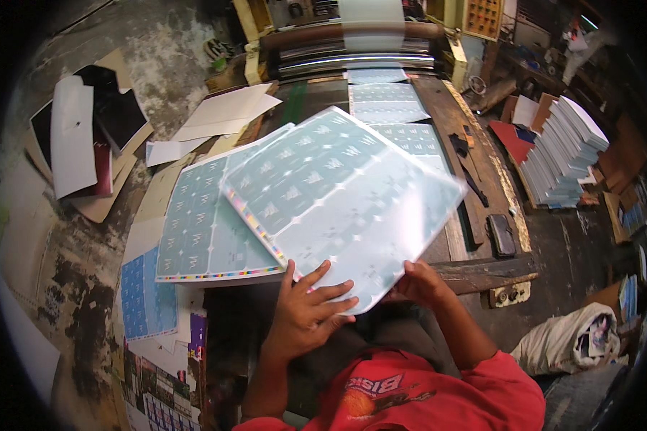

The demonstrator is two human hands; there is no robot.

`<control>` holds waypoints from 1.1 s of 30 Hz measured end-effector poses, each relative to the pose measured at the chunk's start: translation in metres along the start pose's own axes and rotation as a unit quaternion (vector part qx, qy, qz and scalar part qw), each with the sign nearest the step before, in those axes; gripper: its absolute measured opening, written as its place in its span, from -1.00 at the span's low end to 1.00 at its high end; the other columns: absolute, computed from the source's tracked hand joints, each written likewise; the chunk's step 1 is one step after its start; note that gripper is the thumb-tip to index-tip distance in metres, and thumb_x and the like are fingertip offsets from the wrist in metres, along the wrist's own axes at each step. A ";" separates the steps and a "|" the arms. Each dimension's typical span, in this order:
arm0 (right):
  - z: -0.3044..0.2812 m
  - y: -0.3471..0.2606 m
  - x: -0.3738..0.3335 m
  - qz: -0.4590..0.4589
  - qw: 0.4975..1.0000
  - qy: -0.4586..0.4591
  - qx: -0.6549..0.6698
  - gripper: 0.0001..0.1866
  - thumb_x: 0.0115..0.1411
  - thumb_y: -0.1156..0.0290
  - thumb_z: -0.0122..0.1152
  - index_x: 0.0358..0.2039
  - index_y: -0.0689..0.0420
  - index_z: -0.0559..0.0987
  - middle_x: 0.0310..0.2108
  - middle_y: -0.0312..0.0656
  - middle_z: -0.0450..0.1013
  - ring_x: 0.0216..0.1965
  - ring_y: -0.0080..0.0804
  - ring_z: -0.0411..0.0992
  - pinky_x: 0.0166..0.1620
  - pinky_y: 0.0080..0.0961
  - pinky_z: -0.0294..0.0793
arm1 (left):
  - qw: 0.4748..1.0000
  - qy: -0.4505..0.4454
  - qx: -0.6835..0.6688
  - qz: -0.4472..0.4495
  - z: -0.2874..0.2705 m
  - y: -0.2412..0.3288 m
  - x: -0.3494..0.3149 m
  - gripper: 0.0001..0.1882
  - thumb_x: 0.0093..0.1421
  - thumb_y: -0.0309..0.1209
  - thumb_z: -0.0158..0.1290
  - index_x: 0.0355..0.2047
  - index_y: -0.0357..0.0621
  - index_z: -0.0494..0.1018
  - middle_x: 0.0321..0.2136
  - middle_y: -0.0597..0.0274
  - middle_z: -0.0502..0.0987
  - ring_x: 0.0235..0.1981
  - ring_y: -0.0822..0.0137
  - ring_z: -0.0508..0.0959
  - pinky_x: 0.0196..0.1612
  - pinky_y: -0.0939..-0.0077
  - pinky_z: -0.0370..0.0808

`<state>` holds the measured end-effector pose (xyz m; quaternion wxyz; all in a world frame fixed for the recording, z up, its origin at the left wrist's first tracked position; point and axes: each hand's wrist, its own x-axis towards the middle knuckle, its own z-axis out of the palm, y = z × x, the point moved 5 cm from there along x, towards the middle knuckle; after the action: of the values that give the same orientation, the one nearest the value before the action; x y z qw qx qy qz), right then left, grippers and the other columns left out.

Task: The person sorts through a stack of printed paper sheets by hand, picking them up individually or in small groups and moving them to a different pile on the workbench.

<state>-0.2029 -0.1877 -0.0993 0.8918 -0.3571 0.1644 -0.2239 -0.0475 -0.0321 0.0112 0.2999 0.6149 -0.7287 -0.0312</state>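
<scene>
A large glossy printed sheet (316, 194) in pale green and white, with a coloured strip along one edge, lies tilted in front of me, its near corner toward my body. My left hand (310, 305) rests on that near corner, fingers spread over the surface. At the right edge of the corner, my right hand (420, 285) pinches the sheet, thumb on top and the other fingers mostly hidden beneath. Under it to the left is a stack of similar printed sheets (201, 230). More printed sheets (387, 103) lie in a line toward the rollers.
Beyond the wooden table (438, 115) stands a machine with metal rollers (356, 61). A dark phone-like object (501, 235) sits near the table's right edge. Stacked white blocks of paper (564, 154) stand at right, by a white sack (571, 337). Loose boards (86, 136) lie at left.
</scene>
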 end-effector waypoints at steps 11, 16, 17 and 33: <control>-0.111 0.139 -0.053 0.099 0.965 0.230 0.079 -0.59 0.36 0.13 0.05 -0.02 0.23 0.39 -0.45 -0.05 0.52 -0.50 -0.37 0.45 -0.16 -0.18 0.57 | 0.962 0.129 0.196 -0.142 -0.014 -0.078 -0.021 -0.43 0.13 -0.15 0.24 0.11 -0.14 0.46 0.16 0.05 0.46 0.26 0.02 0.35 0.31 0.05 0.15; -0.126 0.143 -0.037 0.101 0.960 0.248 0.079 -0.45 0.41 0.00 -0.10 0.02 0.33 0.36 -0.31 0.06 0.54 -0.47 -0.33 0.48 -0.12 -0.15 0.57 | 0.959 0.188 0.138 -0.162 -0.015 -0.077 -0.025 -0.52 0.09 -0.18 0.28 -0.02 -0.12 0.57 0.00 0.11 0.59 0.15 0.05 0.47 0.21 0.14 0.25; -0.128 0.137 -0.029 0.098 0.962 0.244 0.079 -0.42 0.41 -0.02 -0.13 0.02 0.35 0.35 -0.29 0.07 0.54 -0.46 -0.32 0.49 -0.11 -0.15 0.56 | 0.959 0.191 0.121 -0.169 -0.020 -0.074 -0.023 -0.54 0.09 -0.16 0.28 -0.04 -0.12 0.58 -0.02 0.12 0.60 0.14 0.05 0.49 0.20 0.16 0.26; -0.155 0.099 0.089 -0.060 0.951 0.285 0.100 -0.53 0.41 -0.04 -0.15 0.06 0.10 0.30 -0.13 -0.05 0.55 -0.33 -0.30 0.52 -0.20 -0.23 0.59 | 0.930 0.227 0.025 -0.287 -0.011 -0.107 -0.043 -0.60 0.37 -0.27 -0.01 0.00 -0.42 0.49 0.02 -0.19 0.51 0.09 -0.04 0.47 0.22 0.12 0.32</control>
<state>-0.1698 -0.2577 -0.2886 0.8240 -0.1967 0.3667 -0.3846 0.0545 -0.0146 -0.0410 0.4197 0.7959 -0.4341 0.0427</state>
